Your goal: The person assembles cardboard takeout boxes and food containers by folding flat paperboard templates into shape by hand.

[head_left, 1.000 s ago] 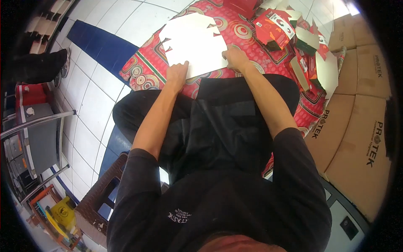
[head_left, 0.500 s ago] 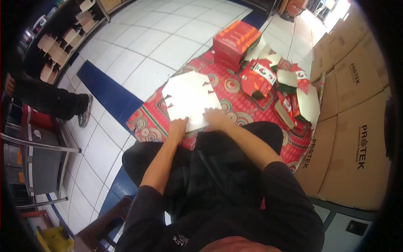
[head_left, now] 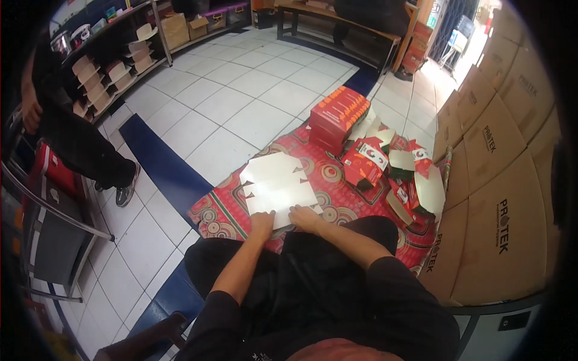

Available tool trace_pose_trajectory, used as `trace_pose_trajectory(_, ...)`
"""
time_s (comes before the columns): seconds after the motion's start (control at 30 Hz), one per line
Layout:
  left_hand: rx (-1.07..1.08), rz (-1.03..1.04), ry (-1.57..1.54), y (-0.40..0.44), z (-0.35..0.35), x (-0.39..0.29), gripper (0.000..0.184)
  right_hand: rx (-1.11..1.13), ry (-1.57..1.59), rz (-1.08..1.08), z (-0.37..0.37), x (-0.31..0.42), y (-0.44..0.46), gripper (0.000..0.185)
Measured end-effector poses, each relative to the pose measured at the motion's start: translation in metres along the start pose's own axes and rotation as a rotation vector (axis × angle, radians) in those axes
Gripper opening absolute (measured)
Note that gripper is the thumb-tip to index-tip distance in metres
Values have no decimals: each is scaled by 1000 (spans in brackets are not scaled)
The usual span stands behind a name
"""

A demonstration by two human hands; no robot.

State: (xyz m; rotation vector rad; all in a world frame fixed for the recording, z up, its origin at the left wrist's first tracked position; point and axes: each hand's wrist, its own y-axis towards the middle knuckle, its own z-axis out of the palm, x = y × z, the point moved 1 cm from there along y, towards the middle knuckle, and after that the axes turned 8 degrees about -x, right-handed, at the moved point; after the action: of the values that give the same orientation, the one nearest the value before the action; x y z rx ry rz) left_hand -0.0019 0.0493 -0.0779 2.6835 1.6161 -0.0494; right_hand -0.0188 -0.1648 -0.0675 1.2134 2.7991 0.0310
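Fearing uneven pressure might crease the card, I see left hand and right hand (grip unclear) by the cloth's near edge.

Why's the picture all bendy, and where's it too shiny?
Head view: probably a wide lens curves the PROTEK cardboard boxes, with black corners; head view: glare brightens the notched white card, and bright light washes out the tiled floor at top right.
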Motion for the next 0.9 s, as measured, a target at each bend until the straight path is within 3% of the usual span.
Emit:
trace_pose_trajectory(0.07, -5, -37, 98, -6, -13, -13, 37, -33, 17, -17, -3, -5, -1, 17)
trace_pose_trajectory(0.13, -252, 130, 171, -8, -8, -15, 34, -8, 87, -30, -21, -9, -2, 17)
trace_pose_trajectory(0.27, -151, 154, -37, 1, -2, -17, 19, 74, 145, -58, -48, -15, -6, 16)
trace_pose_trajectory(0.5, 27, 258, -26, 16, -16, -16, 9, 96, 124, -25, -14, -10, 1, 16)
trace_pose_trajectory(0.6, 150, 325, -74, 27, -15, -15, 11, 104, 158, -150, -29, -28, 14, 18)
trace_pose_trajectory(0.67, 138, 363, -146, 39, -18, -5, 17, 329, 196, -66, -9, -45, 37, 21)
trace_pose_trajectory(0.8, 452, 310, -304, 84, -48, 29, 29, 549, 432, 39, -32, -77, 74, 24)
trace_pose_trajectory(0.9, 720, 206, -400, 116, -15, 48, 46, 656, 559, -10, -15, -95, 95, 27)
